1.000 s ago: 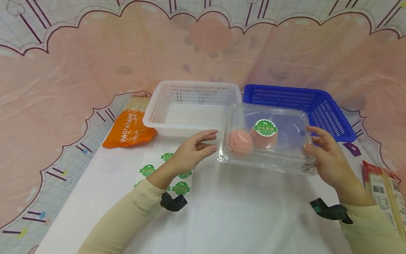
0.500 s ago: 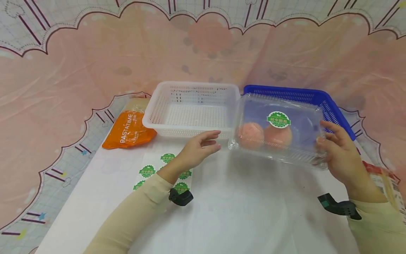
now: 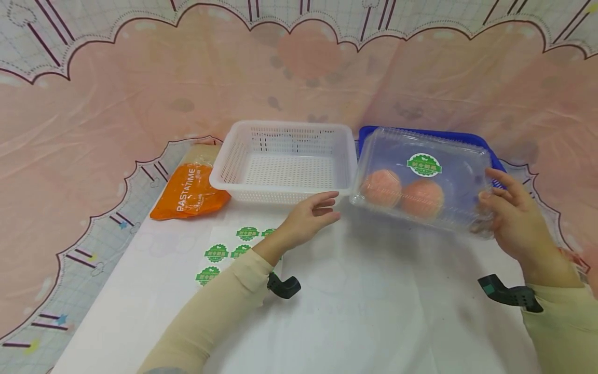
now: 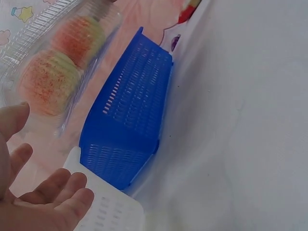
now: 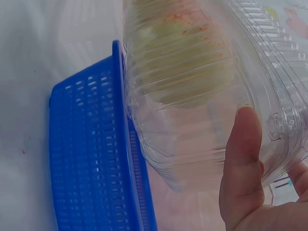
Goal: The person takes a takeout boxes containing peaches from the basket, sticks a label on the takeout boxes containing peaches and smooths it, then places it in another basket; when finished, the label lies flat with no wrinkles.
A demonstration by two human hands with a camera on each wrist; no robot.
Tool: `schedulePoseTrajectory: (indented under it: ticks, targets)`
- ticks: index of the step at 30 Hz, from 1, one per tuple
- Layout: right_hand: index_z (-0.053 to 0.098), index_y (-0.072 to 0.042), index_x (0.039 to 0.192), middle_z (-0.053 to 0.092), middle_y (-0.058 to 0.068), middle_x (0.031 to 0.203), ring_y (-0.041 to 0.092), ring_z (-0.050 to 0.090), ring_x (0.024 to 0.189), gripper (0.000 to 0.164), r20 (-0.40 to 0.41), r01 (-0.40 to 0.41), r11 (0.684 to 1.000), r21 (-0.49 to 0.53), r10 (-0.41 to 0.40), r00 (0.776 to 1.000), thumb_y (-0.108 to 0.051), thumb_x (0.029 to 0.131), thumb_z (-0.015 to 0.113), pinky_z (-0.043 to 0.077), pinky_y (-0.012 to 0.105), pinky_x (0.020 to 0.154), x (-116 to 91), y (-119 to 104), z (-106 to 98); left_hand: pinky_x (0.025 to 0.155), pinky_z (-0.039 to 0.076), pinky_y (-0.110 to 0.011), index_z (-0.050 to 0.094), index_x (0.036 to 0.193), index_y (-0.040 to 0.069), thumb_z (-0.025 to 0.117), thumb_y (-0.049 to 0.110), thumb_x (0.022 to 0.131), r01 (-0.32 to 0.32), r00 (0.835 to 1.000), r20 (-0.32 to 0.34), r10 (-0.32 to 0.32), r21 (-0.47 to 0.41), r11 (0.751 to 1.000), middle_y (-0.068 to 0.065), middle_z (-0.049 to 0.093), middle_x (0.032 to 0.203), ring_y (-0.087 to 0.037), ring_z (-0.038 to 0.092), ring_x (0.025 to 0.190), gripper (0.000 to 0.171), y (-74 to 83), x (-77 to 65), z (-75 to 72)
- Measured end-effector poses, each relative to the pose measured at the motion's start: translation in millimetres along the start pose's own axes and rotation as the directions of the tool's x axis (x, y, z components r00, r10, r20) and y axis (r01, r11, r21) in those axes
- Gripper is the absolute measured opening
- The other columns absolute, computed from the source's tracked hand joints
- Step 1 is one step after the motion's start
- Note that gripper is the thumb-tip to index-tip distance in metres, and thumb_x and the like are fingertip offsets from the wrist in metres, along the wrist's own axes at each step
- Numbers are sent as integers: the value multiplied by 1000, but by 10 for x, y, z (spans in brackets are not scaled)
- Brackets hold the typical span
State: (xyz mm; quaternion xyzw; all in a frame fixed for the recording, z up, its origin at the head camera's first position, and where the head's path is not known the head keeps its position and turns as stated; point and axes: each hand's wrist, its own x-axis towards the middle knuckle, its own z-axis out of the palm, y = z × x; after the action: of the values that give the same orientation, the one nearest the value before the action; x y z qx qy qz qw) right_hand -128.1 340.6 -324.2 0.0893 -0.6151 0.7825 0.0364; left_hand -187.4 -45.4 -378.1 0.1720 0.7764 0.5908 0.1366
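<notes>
My right hand (image 3: 518,221) grips the right end of a clear plastic clamshell box (image 3: 460,156), thumb on the near side. Inside lie two peaches (image 3: 422,199), pink on top and yellow-green below in the wrist views. A round green-and-white sticker (image 3: 424,164) is on its lid. The box hangs tilted over the blue basket (image 3: 467,137), covering most of it in the head view; the left wrist view shows the box above the basket's rim. My left hand (image 3: 310,221) holds nothing, fingers loosely extended, just left of the box and before the white basket (image 3: 299,196).
A sheet of green stickers (image 3: 216,253) lies on the white table, partly under my left forearm. An orange pasta bag (image 3: 191,192) stands left of the white basket. Behind my right wrist shows a red package edge (image 3: 574,257).
My right hand has carried the clamshell box with the peaches to the right and back, over the blue basket. The left hand has followed to the right, staying apart from it.
</notes>
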Motion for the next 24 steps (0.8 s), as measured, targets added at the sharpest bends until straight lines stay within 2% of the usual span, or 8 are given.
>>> schedulePoseTrajectory:
  ticks: [6,12,18,22,24]
  targets:
    - [54,-20,141,48,6,114,14,58,94,48,-29,-13,999,45,14,999,6,102,44,60,33,61,56,-34,-100,100,49,-36,50,148,15,69,22,96,-24,1000,12,24,-48,999,-13,54,143,-25,56,126,56,-19,88,109]
    - [59,-18,135,62,5,96,12,61,86,45,-84,14,997,75,-7,996,9,101,48,58,30,56,119,-61,-184,98,50,-35,51,148,15,69,23,96,-46,999,23,47,-73,996,-13,52,144,-26,57,126,55,-22,173,253]
    - [57,-20,133,55,3,90,9,59,72,43,-177,9,1000,16,-6,984,7,99,53,54,23,52,173,-109,-216,98,50,-34,51,148,17,69,25,96,-35,999,23,36,-82,996,-8,51,147,-23,56,126,55,16,262,392]
    - [52,-19,140,57,2,86,10,61,72,48,-215,-22,1000,20,25,976,5,99,56,56,27,52,219,-149,-239,98,50,-33,51,148,17,70,28,96,-23,1000,6,24,-84,996,-7,53,146,-23,57,125,57,30,320,459]
    - [46,-19,147,57,3,92,10,63,74,53,-227,-43,999,1,42,973,3,100,56,57,29,52,248,-165,-254,97,50,-33,51,148,16,70,29,96,-20,1000,-6,20,-85,996,-8,53,146,-23,58,124,57,16,354,485]
